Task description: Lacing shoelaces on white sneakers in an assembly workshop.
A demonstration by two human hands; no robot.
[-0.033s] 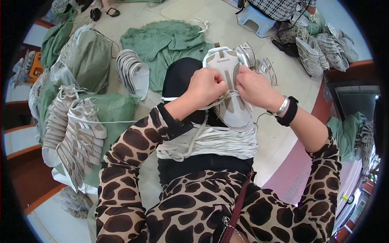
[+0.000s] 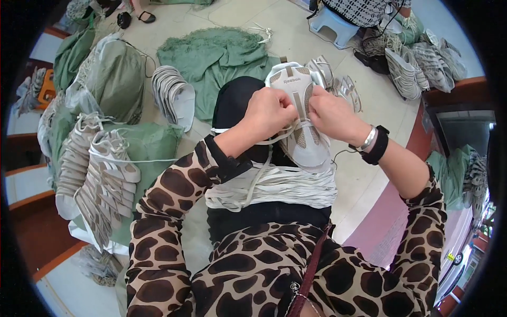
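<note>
A white and beige shoe upper (image 2: pixel 311 150) lies over my knees, its heel end toward me. My left hand (image 2: pixel 270 113) is closed in a pinch at the upper's left edge; what its fingertips hold is hidden. From beneath that hand a white shoelace (image 2: pixel 274 140) trails left and down over my lap. My right hand (image 2: pixel 338 115) is closed on the upper's right side, with its fingertips near the tongue. Across my black-covered thighs lies a thick bundle of white laces (image 2: pixel 290 186).
Stacked shoe uppers (image 2: pixel 174 98) stand on the floor beside a green cloth sack (image 2: pixel 222 58). More uppers (image 2: pixel 105 179) and full sacks (image 2: pixel 119 79) crowd the left. Another person sits on a blue stool (image 2: pixel 334 26) ahead, near piled uppers (image 2: pixel 404 74) at right.
</note>
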